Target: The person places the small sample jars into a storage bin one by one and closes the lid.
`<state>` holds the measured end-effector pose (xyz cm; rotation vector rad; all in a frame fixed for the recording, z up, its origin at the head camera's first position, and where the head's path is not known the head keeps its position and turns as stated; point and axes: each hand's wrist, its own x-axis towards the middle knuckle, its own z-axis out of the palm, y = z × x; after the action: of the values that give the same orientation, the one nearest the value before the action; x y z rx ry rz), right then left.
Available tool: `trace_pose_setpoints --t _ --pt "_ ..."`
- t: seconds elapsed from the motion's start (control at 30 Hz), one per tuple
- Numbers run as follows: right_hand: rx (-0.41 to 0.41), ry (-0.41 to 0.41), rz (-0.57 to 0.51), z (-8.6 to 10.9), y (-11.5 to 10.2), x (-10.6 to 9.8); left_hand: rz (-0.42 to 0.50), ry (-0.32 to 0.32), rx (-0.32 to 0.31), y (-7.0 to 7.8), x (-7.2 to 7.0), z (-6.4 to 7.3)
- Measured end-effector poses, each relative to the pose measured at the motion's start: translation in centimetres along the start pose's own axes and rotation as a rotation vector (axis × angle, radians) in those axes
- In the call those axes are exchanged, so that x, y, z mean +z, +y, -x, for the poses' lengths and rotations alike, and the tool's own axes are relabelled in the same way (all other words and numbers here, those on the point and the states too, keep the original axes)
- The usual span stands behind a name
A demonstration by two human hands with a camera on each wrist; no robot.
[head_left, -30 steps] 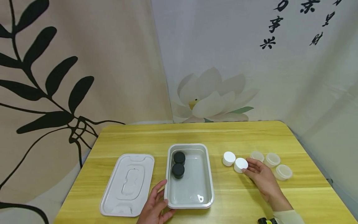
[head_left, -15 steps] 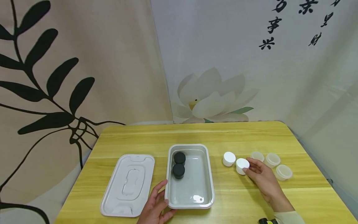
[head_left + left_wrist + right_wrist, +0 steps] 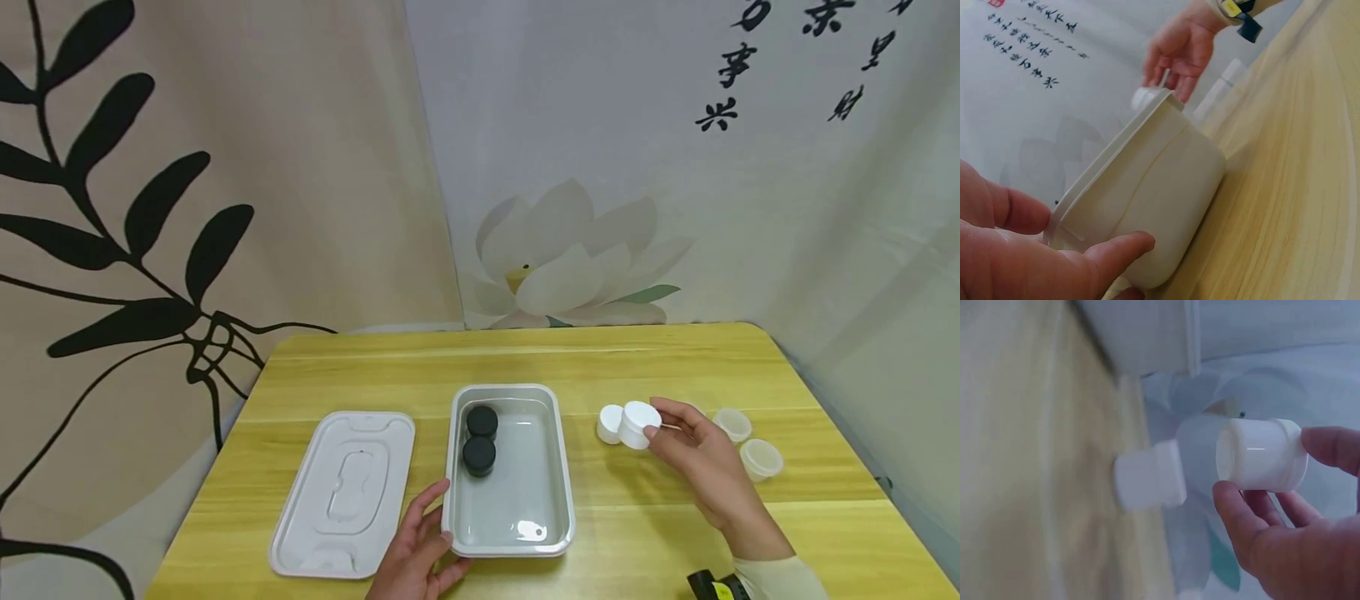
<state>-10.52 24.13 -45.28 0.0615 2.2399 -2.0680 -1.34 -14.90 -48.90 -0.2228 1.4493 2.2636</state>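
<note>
My right hand point(image 3: 708, 471) pinches a white lidded jar point(image 3: 640, 423) between thumb and fingers, lifted off the table. In the right wrist view the jar point(image 3: 1261, 454) hangs tilted in the fingertips. Another white jar point(image 3: 610, 425) stands on the table just left of it. My left hand point(image 3: 420, 542) holds the near left corner of a pale plastic box point(image 3: 562, 500), its fingers at the rim and wall in the left wrist view. Two black-lidded jars point(image 3: 480, 454) sit one behind the other along the box's left side.
The box's white lid point(image 3: 341, 500) lies flat to its left. Translucent lidded cups point(image 3: 761, 458) stand right of my right hand, one mostly hidden behind its fingers. A patterned curtain point(image 3: 337, 167) hangs behind the wooden table point(image 3: 630, 358).
My right hand has raised the white jar from the table and moved it slightly left and away, so it overlaps the other white jar. The left hand and box have stayed put.
</note>
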Motion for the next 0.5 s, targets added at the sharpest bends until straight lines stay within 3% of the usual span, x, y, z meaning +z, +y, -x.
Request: trace_pose_setpoints --t 0.2,0.5 --pt "-0.072 -0.076 -0.041 -0.5 -1.9 2.4 0.003 -0.006 0.010 0.1 0.1 0.1" --pt "-0.065 -0.158 -0.004 -1.1 -3.6 6.7 0.003 0.003 0.008 0.1 0.2 0.2"
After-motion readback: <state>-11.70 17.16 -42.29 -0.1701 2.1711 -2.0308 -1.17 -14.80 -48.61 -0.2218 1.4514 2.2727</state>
